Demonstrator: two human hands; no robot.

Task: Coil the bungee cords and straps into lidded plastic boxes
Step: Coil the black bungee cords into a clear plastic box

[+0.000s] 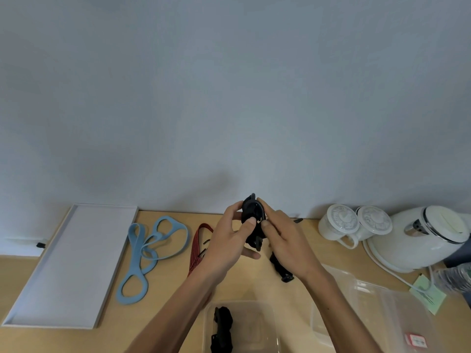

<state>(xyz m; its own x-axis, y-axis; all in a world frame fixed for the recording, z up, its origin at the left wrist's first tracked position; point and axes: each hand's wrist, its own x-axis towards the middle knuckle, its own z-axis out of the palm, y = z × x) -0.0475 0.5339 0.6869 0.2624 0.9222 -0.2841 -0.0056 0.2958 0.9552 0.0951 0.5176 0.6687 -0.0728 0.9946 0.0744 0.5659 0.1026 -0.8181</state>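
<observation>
A black strap (251, 210) wound into a coil is raised above the wooden table (168, 296). My left hand (229, 240) grips its left side, thumb pressed on the coil. My right hand (285, 240) pinches its right side, and the strap's loose end with a buckle (283, 270) hangs down to the table. A clear plastic box (265, 319) near the front edge holds another coiled black strap (222, 329). A light blue band (150, 250) and a red striped strap (198, 248) lie loose on the left.
A white tray (63, 266) lies at the far left. Clear lids and another clear box (377, 312) sit at the right front. Two white lidded cups (354, 222), a white kettle (420, 235) and a green note (428, 294) stand at the right. A wall is close behind.
</observation>
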